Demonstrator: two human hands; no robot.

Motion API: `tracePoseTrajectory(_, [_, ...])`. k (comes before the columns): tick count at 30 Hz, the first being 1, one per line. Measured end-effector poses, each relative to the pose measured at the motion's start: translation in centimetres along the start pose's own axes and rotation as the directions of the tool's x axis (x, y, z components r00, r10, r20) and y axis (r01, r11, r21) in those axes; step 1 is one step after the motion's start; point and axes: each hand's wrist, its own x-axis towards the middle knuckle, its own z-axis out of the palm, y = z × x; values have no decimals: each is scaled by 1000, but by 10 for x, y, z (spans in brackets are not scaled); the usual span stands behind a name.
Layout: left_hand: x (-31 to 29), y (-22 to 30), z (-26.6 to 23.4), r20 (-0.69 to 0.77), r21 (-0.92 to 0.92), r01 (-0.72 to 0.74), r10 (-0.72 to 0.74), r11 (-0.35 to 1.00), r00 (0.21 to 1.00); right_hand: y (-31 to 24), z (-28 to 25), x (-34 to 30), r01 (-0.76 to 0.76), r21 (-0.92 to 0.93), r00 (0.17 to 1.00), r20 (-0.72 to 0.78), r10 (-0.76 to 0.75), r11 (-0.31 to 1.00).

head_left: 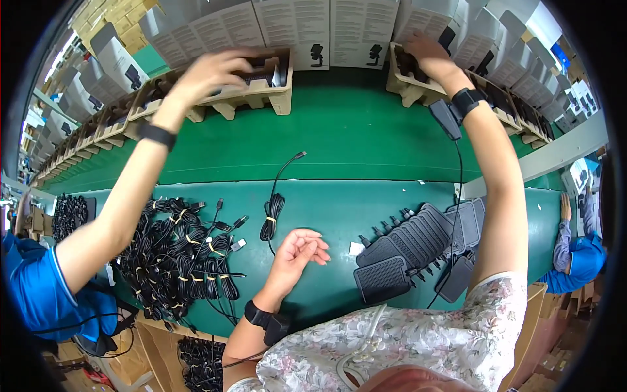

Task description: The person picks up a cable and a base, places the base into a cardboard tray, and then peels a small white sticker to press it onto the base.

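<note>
My left hand is above the near part of the table, half open with the fingers loosely bent and the palm bare. My right hand is stretched out to the far side, its fingers down in a beige moulded tray; the fingertips are hidden in there, so I cannot tell whether they grip anything. A black strap goes round my right wrist, with a small dark unit beside it and a thin cord running down from that. My left wrist wears a similar black band.

Just beyond my left hand lies a black cable, coiled and tied with a yellow band, its plug end reaching away from me. To the left of it is a big heap of tied black cables, some plugs poking out. To the right of my left hand, dark flat plates lie overlapping in a fanned row, short stubs showing along their edges.

Farther off on my left, a co-worker's hand, blurred, is over another beige tray with dark things in it. Printed pale boxes stand along the back of the green table. At the far right another person's hand rests near the table's edge
</note>
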Motion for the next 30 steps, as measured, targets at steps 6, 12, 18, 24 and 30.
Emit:
tracePoseTrajectory(6, [-1,1,-1,-4,2,-23,23,1000,1000,-18,-24,15,133,-168,981,160,-106,977])
tracePoseTrajectory(12, [0,-1,0,-5,-12,-7,7,1000,1000,-11,0,11,289,-269,931,301,-205,919])
tracePoseTrajectory(18, [2,-1,0,-7,-37,8,-9,999,1000,-7,27,-4,210,-70,975,81,-205,975])
tracePoseTrajectory(24, [2,5,3,16,20,-22,22,1000,1000,-17,33,-10,-59,-97,996,61,65,994])
tracePoseTrajectory(30, [0,2,5,6,31,-14,14,999,1000,-20,27,-36,-444,492,895,205,396,749])
